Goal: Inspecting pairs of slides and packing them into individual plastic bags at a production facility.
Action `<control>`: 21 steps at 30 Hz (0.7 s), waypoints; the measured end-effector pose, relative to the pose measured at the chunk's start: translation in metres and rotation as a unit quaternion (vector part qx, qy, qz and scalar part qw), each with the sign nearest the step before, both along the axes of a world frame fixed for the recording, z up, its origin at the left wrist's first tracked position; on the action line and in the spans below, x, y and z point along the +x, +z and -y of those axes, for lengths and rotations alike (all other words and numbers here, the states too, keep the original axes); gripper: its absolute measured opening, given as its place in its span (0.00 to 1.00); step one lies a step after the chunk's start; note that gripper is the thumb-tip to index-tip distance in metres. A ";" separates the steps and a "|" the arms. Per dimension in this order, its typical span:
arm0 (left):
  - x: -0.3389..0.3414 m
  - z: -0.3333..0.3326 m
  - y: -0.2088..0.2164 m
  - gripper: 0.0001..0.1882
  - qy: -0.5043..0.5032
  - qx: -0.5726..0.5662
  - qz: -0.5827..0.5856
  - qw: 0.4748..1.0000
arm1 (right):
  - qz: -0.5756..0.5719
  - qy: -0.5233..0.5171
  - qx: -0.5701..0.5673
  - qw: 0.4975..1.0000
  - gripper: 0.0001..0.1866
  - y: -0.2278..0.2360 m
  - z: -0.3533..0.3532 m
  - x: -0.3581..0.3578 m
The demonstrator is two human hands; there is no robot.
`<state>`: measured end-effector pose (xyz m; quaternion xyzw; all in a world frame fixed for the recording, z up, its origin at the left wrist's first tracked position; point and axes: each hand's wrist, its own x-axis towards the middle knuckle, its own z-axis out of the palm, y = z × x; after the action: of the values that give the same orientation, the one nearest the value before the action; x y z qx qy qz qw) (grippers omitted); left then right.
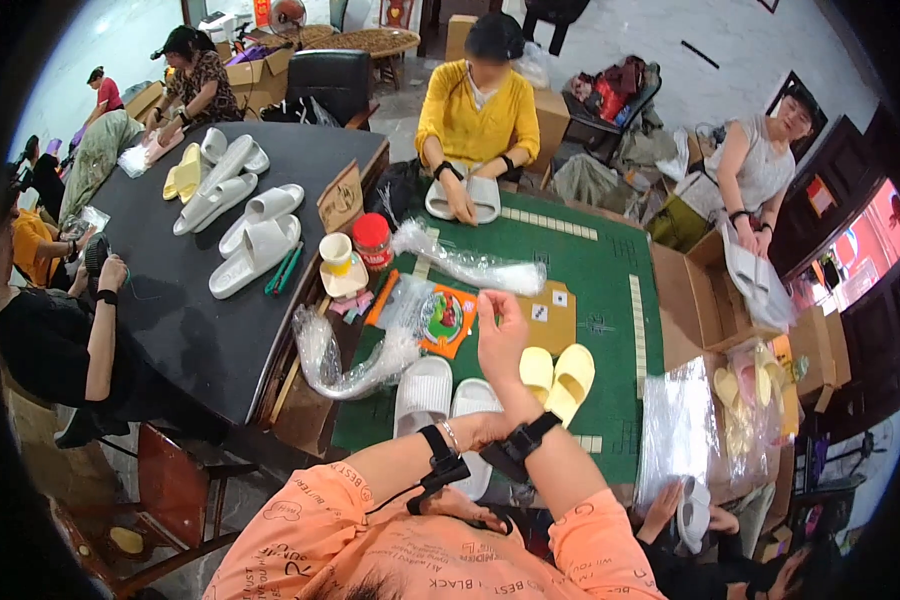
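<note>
From the head camera, two white slippers (440, 400) lie side by side on the green table (610, 300), directly in front of the person. The left hand (485, 432) rests low at the near end of the right-hand white slipper, its wrist crossed under the other forearm; whether its fingers grip the slipper or only lie on it cannot be told. The right hand (500, 335) is raised above the table, well clear of the slippers, fingers loosely curled and holding nothing that shows. Both forearms come up from the lower edge in orange sleeves, each wrist wearing a black band, and they cross just above the bands.

Two yellow slippers (558, 378) lie as a pair just right of the white ones, touching each other. A long clear plastic bag (470, 265) lies further up the table, and a second crumpled one (355, 365) hangs off the table's left edge. A red-lidded jar (373, 242) stands beyond them. A person in yellow (478, 115) across the table presses on one more white pair.
</note>
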<state>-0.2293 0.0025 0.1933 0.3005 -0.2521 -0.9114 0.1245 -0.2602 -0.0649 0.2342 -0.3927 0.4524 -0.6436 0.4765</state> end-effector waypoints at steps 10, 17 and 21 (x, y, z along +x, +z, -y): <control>-0.032 -0.027 0.005 0.15 0.290 -0.317 0.020 0.903 | -0.644 -0.168 -0.246 0.704 0.02 -0.006 0.032 -0.073; -0.038 -0.052 0.064 0.19 0.305 -0.594 0.207 0.715 | -0.743 -0.116 -0.255 0.608 0.00 -0.001 0.028 -0.085; -0.039 -0.038 0.077 0.17 0.283 -0.665 0.243 0.647 | -0.793 -0.057 -0.273 0.541 0.04 -0.006 0.023 -0.086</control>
<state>-0.2688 0.0401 0.2700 0.4047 -0.7144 -0.3137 0.4770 -0.3459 -0.0883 0.2278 -0.8275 0.4696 -0.1870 -0.2445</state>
